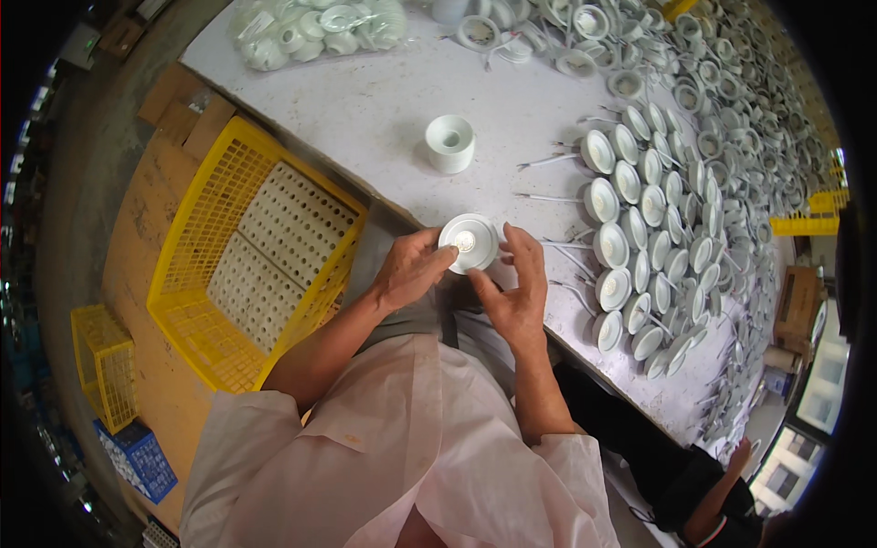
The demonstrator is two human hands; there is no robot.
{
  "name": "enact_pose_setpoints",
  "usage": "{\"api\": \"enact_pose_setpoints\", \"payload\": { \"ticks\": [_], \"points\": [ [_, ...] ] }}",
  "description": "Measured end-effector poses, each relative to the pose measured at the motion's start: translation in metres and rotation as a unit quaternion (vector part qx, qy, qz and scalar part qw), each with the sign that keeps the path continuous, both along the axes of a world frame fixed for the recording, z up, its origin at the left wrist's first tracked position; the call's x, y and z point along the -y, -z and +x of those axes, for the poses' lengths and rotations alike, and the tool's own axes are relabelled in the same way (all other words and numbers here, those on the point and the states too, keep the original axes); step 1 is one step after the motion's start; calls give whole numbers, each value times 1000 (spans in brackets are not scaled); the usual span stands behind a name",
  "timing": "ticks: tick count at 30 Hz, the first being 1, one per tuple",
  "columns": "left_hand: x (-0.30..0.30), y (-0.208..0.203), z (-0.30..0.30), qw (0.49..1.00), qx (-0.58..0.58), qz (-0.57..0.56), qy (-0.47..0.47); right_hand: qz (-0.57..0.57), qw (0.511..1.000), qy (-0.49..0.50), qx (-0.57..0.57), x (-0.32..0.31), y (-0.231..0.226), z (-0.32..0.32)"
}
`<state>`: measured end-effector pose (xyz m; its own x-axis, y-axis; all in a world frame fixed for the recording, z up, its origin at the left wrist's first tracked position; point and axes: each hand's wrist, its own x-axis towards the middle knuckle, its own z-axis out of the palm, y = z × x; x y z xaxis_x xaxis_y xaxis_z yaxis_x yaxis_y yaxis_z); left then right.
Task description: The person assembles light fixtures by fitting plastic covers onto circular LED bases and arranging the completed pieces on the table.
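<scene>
Pale surface [365,146], round white fixture [478,230] between two hands

Seen from above, the fixture sits at the surface's near edge, directly between both sets of fingers. Being round, it shows no long axis; its open face tips upward. The left hand [413,270] is nearer: its fingers pinch the left rim, thumb over the face. The right hand [514,297] curves open around the opposite rim; whether its thumb touches, I cannot tell. Beyond the fingers stands a white cup-shaped piece [450,155]. Right of them lie rows of wired fixtures [604,199], leads pointing back toward the fingers; left, a yellow crate [215,352]; farthest ahead, a clear bag [315,36] of white parts.
</scene>
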<state>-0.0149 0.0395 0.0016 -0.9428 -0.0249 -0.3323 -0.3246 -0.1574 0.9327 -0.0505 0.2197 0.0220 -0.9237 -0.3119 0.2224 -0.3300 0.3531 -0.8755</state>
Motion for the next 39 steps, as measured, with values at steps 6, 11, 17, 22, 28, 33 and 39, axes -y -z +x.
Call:
{"api": "enact_pose_setpoints", "payload": {
  "ticks": [6,11,17,22,28,33,39],
  "points": [
    [-12,-20,-15,992,-2,-21,122,179,970,-22,-163,-9,-9,4],
    [-40,-27,-47,967,25,-134,216,262,934,60,-233,-27,-10,5],
    [-68,-35,-75,903,-119,-316,265,294,895,175,-284,-59,-1,3],
    [-92,-17,-88,890,-157,-349,248,308,901,188,-242,-72,-12,10],
    [-109,-23,-104,843,-154,-426,289,228,916,255,-211,-108,-29,19],
    [-118,-24,-107,827,-152,-450,299,209,909,284,-220,-126,-34,15],
    [-121,-23,-107,828,-165,-450,292,234,897,291,-236,-135,-38,7]
  ]
}}
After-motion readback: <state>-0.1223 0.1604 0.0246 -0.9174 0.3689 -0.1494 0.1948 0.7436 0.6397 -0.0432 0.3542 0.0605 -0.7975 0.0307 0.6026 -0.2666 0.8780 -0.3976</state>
